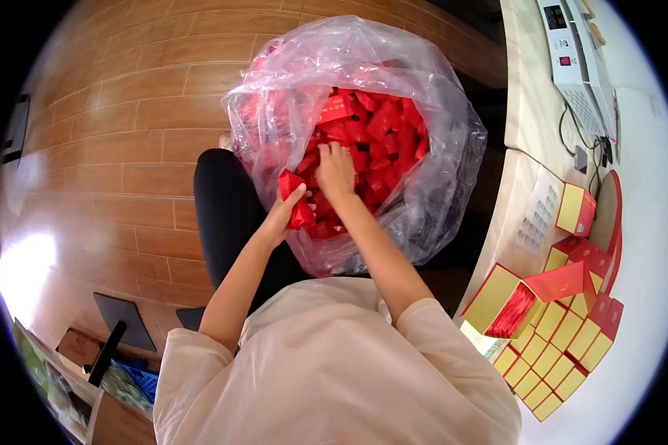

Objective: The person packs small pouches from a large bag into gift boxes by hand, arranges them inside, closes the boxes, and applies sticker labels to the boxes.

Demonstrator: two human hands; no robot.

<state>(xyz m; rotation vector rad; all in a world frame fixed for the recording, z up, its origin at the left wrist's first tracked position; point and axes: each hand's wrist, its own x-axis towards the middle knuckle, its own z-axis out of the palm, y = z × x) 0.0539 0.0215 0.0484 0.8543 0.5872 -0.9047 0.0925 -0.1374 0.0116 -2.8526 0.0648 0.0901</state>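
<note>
A large clear plastic bag [445, 104] stands open in front of me, filled with many small red packets [386, 122]. At the bag's left inner edge, my left hand [280, 211] is closed around red packets [291, 184]. My right hand [335, 170] reaches down into the bag among the packets, its fingers bent. Whether those fingers grip a packet is too small to tell.
On the right, a table [516, 167] holds an open gold box [497, 297] with red contents, stacked red and gold boxes [553, 348] and a white machine [571, 67] with cables. A black stand [126, 326] is at lower left.
</note>
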